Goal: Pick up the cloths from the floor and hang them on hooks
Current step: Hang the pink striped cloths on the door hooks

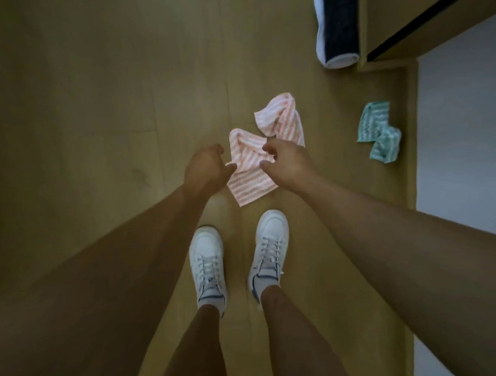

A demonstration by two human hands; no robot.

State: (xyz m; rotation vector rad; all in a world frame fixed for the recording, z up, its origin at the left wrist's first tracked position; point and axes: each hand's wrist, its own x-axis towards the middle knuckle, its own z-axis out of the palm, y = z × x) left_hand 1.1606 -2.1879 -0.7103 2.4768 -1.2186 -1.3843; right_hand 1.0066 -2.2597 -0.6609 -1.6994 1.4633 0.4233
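Nearest the camera, two bare legs end in white sneakers, planted on the wooden floor, with both forearms reaching down and forward past them

Just beyond the toes lies the pink striped cloth, crumpled, one end spread toward the shoes and the other twisted away toward the upper right. Both hands are at its near half. The left hand has its fingers curled, and thumb and forefinger seem to pinch the cloth's left edge, where a small corner of fabric shows at the fingertips. The right hand is over the cloth's middle with fingers bent down toward the fabric; it looks like a pinch on a fold, though the contact itself is hidden under the hand, so I cannot tell for certain that it has hold

Farther off to the right, well apart from the pink one, a green striped cloth lies bunched on the floor near the edge of the wood. Beyond it, at the top, a dark rolled item with white ends rests beside a wooden cabinet. No hooks are in view

The step in hand appears to be the first pickup. The next move calls for a firm hold on the edge, lifting so the twisted far end comes free of the floor, then finding the hooks; the green cloth remains to be collected
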